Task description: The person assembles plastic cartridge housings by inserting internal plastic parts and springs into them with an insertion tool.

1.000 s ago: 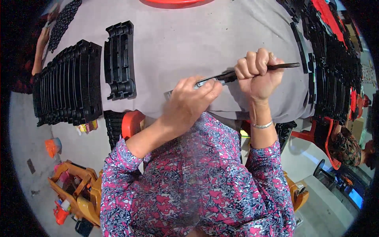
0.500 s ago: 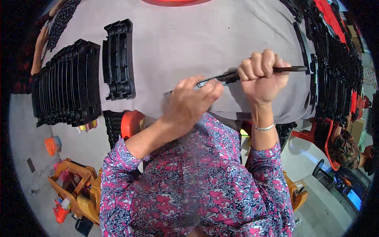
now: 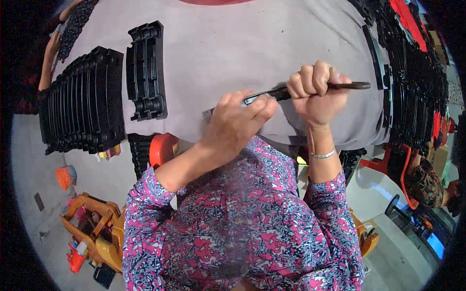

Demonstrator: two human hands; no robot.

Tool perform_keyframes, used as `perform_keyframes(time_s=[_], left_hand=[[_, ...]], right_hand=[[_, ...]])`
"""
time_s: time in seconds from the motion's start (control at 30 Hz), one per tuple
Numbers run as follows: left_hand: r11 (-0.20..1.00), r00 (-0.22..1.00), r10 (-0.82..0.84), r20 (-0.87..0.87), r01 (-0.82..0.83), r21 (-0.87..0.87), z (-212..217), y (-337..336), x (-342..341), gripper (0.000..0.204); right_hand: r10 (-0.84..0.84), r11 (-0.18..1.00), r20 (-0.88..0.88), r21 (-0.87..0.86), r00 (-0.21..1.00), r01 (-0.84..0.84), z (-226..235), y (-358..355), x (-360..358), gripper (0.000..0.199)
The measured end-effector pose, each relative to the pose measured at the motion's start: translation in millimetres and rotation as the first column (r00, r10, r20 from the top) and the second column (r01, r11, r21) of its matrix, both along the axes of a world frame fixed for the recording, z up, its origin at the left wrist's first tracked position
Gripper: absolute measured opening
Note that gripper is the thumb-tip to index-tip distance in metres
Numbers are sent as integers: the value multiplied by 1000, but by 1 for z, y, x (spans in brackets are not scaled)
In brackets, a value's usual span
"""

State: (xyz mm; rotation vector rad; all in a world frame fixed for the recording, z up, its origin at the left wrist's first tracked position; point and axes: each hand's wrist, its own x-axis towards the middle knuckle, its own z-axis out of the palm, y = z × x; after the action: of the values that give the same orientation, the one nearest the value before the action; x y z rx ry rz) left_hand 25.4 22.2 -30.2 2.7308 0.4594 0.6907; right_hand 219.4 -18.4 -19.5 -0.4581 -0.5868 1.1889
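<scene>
My right hand (image 3: 319, 92) is closed in a fist around a long, dark-handled tool (image 3: 357, 86), whose end sticks out past the fist on the right. On the fist's other side, a narrow dark piece with a shiny edge (image 3: 264, 94) runs down to my left hand (image 3: 238, 119). My left fingers are closed around this narrow piece, and a grey tip (image 3: 208, 114) shows beyond them at the left. Where tool and piece meet is hidden by my right fingers, so the tool's exact kind cannot be made out. Both hands are above the cloth-covered table (image 3: 233, 48).
A ribbed black plastic part (image 3: 147, 72) lies left of my hands, beside a row of similar parts (image 3: 82, 102). More black parts (image 3: 417, 92) are piled at the right. A red rim (image 3: 216, 1) shows at the far edge. Other people's arms (image 3: 47, 60) appear at the left.
My right fist and the dark handle have shifted slightly left, toward my left hand. The left hand keeps its hold almost in place.
</scene>
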Motion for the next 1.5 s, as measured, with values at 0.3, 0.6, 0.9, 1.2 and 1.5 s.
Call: perform_keyframes(time_s=[0.3,0.6,0.9,1.2,1.5], left_hand=[[1000,995,16,-103,-16,3,4,0,0,36],[986,998,56,18,-52,-158,15,0,-4,35],[989,992,120,-31,-122,-79,29,18,-30,51],[989,994,110,9,-111,96,17,56,-20,41],[949,955,121,269,-32,-315,5,60,10,45]], right_hand=[[-77,997,-50,7,996,77,10,-5,13,52],[-114,803,447,-484,887,347,72,-27,37,39],[145,928,916,6,-375,373,22,-26,58,25],[463,877,856,-405,-232,258,49,-48,2,27],[687,628,550,-778,476,-8,39,-64,-21,43]])
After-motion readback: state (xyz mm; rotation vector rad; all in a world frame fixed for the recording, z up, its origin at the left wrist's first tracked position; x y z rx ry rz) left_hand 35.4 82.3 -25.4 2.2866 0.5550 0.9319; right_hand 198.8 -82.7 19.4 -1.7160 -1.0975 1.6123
